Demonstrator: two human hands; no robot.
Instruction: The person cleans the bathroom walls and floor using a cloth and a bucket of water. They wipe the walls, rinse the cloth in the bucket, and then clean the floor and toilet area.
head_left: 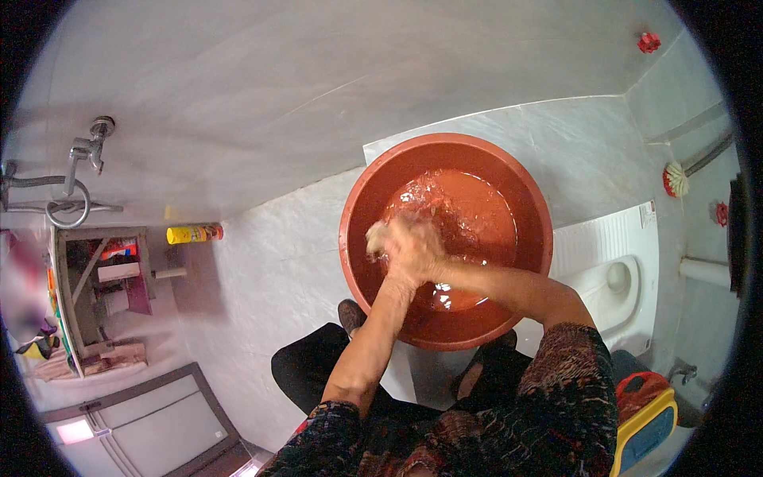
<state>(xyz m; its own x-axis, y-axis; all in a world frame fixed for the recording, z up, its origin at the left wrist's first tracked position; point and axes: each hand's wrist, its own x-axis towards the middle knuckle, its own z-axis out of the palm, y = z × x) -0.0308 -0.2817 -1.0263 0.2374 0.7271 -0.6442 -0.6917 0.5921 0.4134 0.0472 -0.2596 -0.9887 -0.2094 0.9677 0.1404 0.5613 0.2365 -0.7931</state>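
Observation:
A large reddish-brown plastic basin stands on the floor in front of me, with water in it. My left hand and my right hand are pressed together over the left part of the basin, above the stirred water. Motion smears both hands, and the fingers overlap. They appear closed around a small pale wad, which sticks out on the left side of the hands. Blur hides what kind of thing it is. Splashes and bright ripples show just beyond the hands.
A white squat toilet is set right of the basin. A yellow bottle stands by the left wall, near a wooden shelf. A metal tap juts from the wall. A brush hangs at right, above red and yellow containers.

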